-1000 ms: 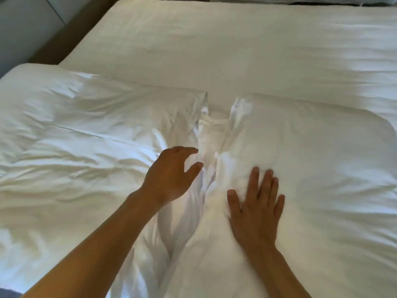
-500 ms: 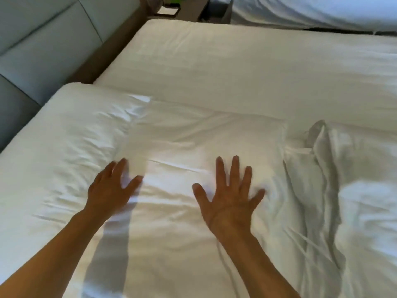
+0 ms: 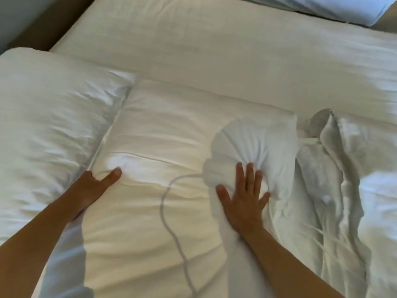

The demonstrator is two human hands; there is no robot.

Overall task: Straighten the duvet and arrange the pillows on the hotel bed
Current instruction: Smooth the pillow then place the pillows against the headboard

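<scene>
A long white pillow (image 3: 171, 134) lies across the near side of the bed, its left part rumpled and a deep crease running down it. My left hand (image 3: 90, 190) rests at the foot of that crease, thumb spread, fingers buried in the fold. My right hand (image 3: 245, 198) lies flat with fingers apart on the pillow's right part, where the cloth bunches around the fingertips. A second white pillow (image 3: 369, 164) lies to the right, its crumpled end (image 3: 326, 130) toward the first. The smooth white duvet (image 3: 214, 50) stretches beyond both pillows.
A grey padded headboard (image 3: 12, 16) and a brown wooden strip (image 3: 55, 24) border the bed at the far left. White bedding of another bed (image 3: 343, 7) shows at the top right. Shadows fall across the near pillow.
Both hands slid right and forward over the pillow. My left fingers have sunk into the crease, and the cloth has gathered around my right fingertips. The view has shifted left.
</scene>
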